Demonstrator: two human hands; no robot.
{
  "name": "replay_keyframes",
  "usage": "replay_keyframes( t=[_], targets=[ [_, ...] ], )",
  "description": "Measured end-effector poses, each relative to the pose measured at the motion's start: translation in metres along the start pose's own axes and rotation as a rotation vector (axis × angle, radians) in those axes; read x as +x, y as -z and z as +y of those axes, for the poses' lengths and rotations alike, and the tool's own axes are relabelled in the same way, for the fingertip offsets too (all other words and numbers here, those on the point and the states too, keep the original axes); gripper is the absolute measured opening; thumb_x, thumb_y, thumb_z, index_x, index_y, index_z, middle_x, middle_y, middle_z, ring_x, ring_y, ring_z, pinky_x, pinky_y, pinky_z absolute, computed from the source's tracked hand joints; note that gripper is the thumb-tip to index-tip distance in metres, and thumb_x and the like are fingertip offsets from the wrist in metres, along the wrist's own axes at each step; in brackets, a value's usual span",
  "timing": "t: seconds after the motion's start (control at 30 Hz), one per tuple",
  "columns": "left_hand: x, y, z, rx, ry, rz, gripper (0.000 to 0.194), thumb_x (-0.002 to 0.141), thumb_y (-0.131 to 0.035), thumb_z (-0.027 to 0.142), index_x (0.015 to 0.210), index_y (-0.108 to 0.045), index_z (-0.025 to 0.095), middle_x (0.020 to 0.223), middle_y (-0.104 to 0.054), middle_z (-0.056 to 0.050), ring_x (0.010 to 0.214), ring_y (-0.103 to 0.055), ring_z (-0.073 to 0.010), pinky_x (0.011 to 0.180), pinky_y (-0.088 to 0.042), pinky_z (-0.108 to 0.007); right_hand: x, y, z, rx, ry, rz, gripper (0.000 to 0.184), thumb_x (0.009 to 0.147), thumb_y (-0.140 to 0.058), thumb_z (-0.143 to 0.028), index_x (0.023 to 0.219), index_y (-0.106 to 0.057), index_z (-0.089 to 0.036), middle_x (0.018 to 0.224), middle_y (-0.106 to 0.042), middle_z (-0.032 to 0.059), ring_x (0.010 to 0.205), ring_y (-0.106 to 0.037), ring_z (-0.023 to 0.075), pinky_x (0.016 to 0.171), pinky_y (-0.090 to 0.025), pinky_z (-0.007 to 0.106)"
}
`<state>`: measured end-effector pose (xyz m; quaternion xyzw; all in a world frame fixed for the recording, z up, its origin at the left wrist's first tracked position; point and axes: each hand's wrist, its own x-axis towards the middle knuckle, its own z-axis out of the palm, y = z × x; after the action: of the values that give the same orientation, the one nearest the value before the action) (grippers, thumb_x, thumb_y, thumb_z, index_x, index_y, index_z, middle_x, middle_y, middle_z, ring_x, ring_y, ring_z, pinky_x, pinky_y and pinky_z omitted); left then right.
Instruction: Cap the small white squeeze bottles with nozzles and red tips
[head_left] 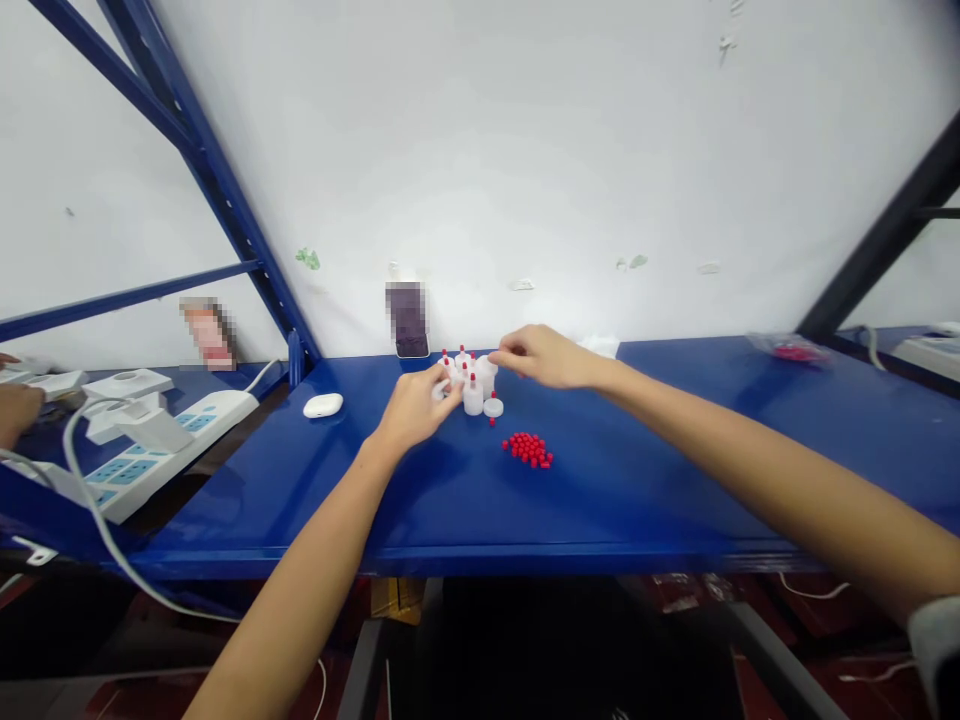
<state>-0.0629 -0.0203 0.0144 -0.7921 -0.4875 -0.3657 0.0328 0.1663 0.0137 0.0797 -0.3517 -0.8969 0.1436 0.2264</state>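
Small white bottles (472, 398) with red caps stand in a cluster near the back of the blue table. At the cluster's left side, my left hand (417, 407) is closed, with a small white bottle (441, 390) between thumb and fingers, partly hidden. My right hand (546, 357) is pinched, its fingertips at a white container (487, 373) on the cluster's right; what they hold, if anything, cannot be made out. A round white lid (493, 407) lies in front, with loose red caps by it. Closer to me is a pile of red caps (528, 448).
A white earphone case (323, 405) lies to the left. A phone (410, 325) leans against the wall. White power strips (161, 460) and another person's hand (19, 410) are at far left. A plastic bag with red contents (791, 349) lies back right.
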Motion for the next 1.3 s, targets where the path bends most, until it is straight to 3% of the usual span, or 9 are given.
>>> replay_keyframes(
  t=[0.1, 0.23, 0.33, 0.53, 0.67, 0.83, 0.93, 1.13, 1.3],
  targets=[
    [0.002, 0.001, -0.008, 0.064, 0.057, 0.046, 0.032, 0.091, -0.050, 0.037, 0.066, -0.055, 0.018, 0.059, -0.056, 0.001, 0.054, -0.047, -0.0121, 0.059, -0.031, -0.026, 0.010, 0.001, 0.013, -0.054, -0.076, -0.164, 0.040, 0.091, -0.055, -0.035, 0.055, -0.053, -0.018, 0.054, -0.059, 0.0010, 0.051, -0.048, 0.0108, 0.058, -0.035, 0.028],
    [0.001, 0.000, -0.008, 0.058, 0.095, 0.035, 0.029, 0.091, -0.047, 0.033, 0.067, -0.053, 0.018, 0.059, -0.051, 0.002, 0.055, -0.045, -0.0121, 0.059, -0.029, -0.026, 0.026, -0.013, 0.016, -0.108, -0.116, -0.392, 0.040, 0.089, -0.056, -0.030, 0.051, -0.054, -0.018, 0.052, -0.060, 0.0013, 0.050, -0.051, 0.0119, 0.058, -0.039, 0.029],
    [-0.001, 0.000, -0.007, 0.014, 0.087, -0.027, 0.021, 0.089, -0.044, 0.026, 0.070, -0.052, 0.019, 0.060, -0.049, 0.002, 0.057, -0.045, -0.0129, 0.060, -0.030, -0.027, 0.034, -0.021, 0.013, -0.123, -0.158, -0.431, 0.041, 0.089, -0.059, -0.029, 0.049, -0.053, -0.019, 0.051, -0.060, 0.0017, 0.049, -0.052, 0.0125, 0.059, -0.040, 0.029],
    [-0.001, 0.001, -0.006, -0.088, 0.049, -0.056, 0.024, 0.095, -0.036, 0.026, 0.075, -0.048, 0.019, 0.067, -0.054, 0.000, 0.062, -0.049, -0.0146, 0.063, -0.034, -0.027, 0.019, -0.026, 0.008, -0.236, -0.102, -0.221, 0.048, 0.092, -0.058, -0.047, 0.053, -0.057, -0.018, 0.050, -0.056, 0.0031, 0.049, -0.049, 0.0137, 0.053, -0.034, 0.030],
    [0.000, -0.002, -0.004, -0.100, -0.060, -0.027, 0.030, 0.100, -0.034, 0.032, 0.085, -0.055, 0.017, 0.084, -0.062, -0.005, 0.076, -0.055, -0.0166, 0.072, -0.040, -0.027, -0.003, -0.043, -0.003, -0.372, -0.020, -0.253, 0.043, 0.090, -0.058, -0.052, 0.068, -0.066, -0.016, 0.060, -0.063, 0.0084, 0.056, -0.058, 0.0196, 0.052, -0.034, 0.031],
    [-0.001, -0.004, -0.003, -0.108, -0.097, -0.022, 0.030, 0.099, -0.041, 0.036, 0.093, -0.063, 0.016, 0.087, -0.067, -0.005, 0.077, -0.058, -0.0155, 0.076, -0.042, -0.026, -0.012, -0.061, -0.010, -0.492, -0.014, -0.316, 0.027, 0.093, -0.051, -0.030, 0.089, -0.071, -0.013, 0.083, -0.072, 0.0165, 0.070, -0.068, 0.0243, 0.059, -0.039, 0.032],
    [-0.003, -0.004, -0.003, -0.115, -0.091, -0.039, 0.025, 0.095, -0.048, 0.036, 0.098, -0.065, 0.017, 0.086, -0.069, -0.003, 0.073, -0.059, -0.0136, 0.074, -0.042, -0.024, -0.012, -0.058, -0.007, -0.377, 0.000, -0.287, 0.021, 0.089, -0.051, -0.023, 0.081, -0.068, -0.014, 0.074, -0.070, 0.0114, 0.064, -0.063, 0.0203, 0.059, -0.038, 0.030],
    [-0.004, -0.004, 0.000, -0.135, -0.015, -0.071, 0.029, 0.088, -0.054, 0.028, 0.115, -0.054, 0.019, 0.081, -0.066, 0.001, 0.066, -0.058, -0.0123, 0.068, -0.042, -0.022, -0.009, -0.043, -0.011, 0.129, 0.038, 0.127, 0.015, 0.092, -0.050, -0.025, 0.088, -0.061, -0.016, 0.072, -0.064, 0.0012, 0.063, -0.053, 0.0124, 0.062, -0.037, 0.025],
    [-0.004, -0.004, 0.003, -0.174, -0.010, -0.095, 0.026, 0.090, -0.051, 0.029, 0.114, -0.049, 0.020, 0.082, -0.063, 0.002, 0.067, -0.058, -0.0132, 0.068, -0.042, -0.023, -0.007, -0.044, -0.021, 0.191, 0.099, 0.155, 0.018, 0.094, -0.052, -0.028, 0.087, -0.063, -0.015, 0.074, -0.062, 0.0008, 0.064, -0.050, 0.0120, 0.064, -0.035, 0.026]
  ],
)
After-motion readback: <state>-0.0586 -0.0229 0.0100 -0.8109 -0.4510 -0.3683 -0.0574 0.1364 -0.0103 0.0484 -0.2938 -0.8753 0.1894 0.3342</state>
